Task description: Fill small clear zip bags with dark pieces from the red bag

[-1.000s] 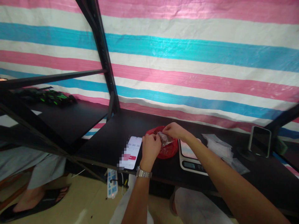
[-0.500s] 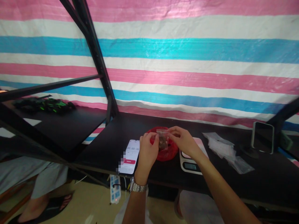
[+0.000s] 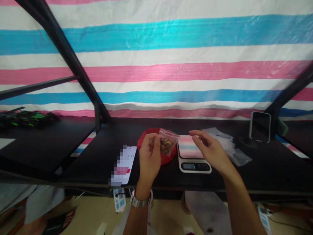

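The left hand (image 3: pixel 149 156) pinches a small clear plastic zip bag of brownish pieces (image 3: pixel 168 142); right of it, the right hand (image 3: pixel 212 150), fingers parted, hovers over the white rectangular scale (image 3: pixel 188 147).

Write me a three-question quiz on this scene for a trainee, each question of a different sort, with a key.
1. Multiple choice: What does the left hand hold?
A) a pen
B) a small zip bag with brownish pieces inside
C) a pair of scissors

2. True or false: The right hand is gripping the phone on the stand.

3. Fill in the blank: In the picture, the pile of clear plastic bags lies to the ____ of the scale.

Key:
1. B
2. False; the right hand is by the scale, its fingers apart and nothing visible in its grasp.
3. right
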`<state>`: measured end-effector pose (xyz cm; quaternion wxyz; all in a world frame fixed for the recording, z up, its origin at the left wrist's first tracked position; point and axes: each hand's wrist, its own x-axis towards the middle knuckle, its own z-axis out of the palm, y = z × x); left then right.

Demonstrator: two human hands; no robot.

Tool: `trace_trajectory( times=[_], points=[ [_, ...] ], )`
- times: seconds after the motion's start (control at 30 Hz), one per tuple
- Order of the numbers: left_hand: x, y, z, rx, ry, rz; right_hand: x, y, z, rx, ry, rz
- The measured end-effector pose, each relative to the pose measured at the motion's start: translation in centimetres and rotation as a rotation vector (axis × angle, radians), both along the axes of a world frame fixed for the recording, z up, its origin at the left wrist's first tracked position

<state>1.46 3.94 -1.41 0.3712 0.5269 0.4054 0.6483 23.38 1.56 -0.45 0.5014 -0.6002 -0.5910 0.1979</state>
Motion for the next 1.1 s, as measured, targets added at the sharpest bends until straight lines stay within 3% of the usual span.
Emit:
trace_trajectory(
  times=[0.07,0.13,0.23,0.33,0.4,0.53,0.67,0.9,1.1],
  points=[
    [1.3,0.1,-0.1,-0.022,0.003,-0.013,2.1,-0.3,-1.5,-0.016,0.037,-0.107],
    [3.1,0.3,-0.2,-0.046,0.061,-0.043,3.4,-0.5,-2.9,-0.079,0.108,-0.086],
    [6.2,0.8,-0.8,-0.128,0.215,-0.055,4.2,-0.6,-4.5,-0.054,0.174,-0.136],
    [8.5,1.6,-1.7,-0.173,0.270,-0.053,4.9,-0.8,-5.6,0.020,0.124,-0.295],
    [9.3,2.1,-2.2,-0.188,0.261,-0.048,5.7,-1.2,-6.1,0.012,0.044,-0.310],
    [9.3,3.0,-2.3,-0.213,0.181,-0.023,6.9,-2.9,-6.4,-0.129,-0.080,-0.101],
    [8.0,3.2,-1.0,-0.217,0.080,0.016,6.9,-4.2,-5.9,-0.313,-0.133,0.040],
    [5.6,1.8,2.1,-0.164,-0.062,0.157,5.8,-4.4,-5.7,-0.405,-0.215,0.006],
    [5.9,1.5,2.2,-0.169,-0.032,0.117,6.3,-4.7,-6.7,-0.355,-0.121,0.006]
  ],
)
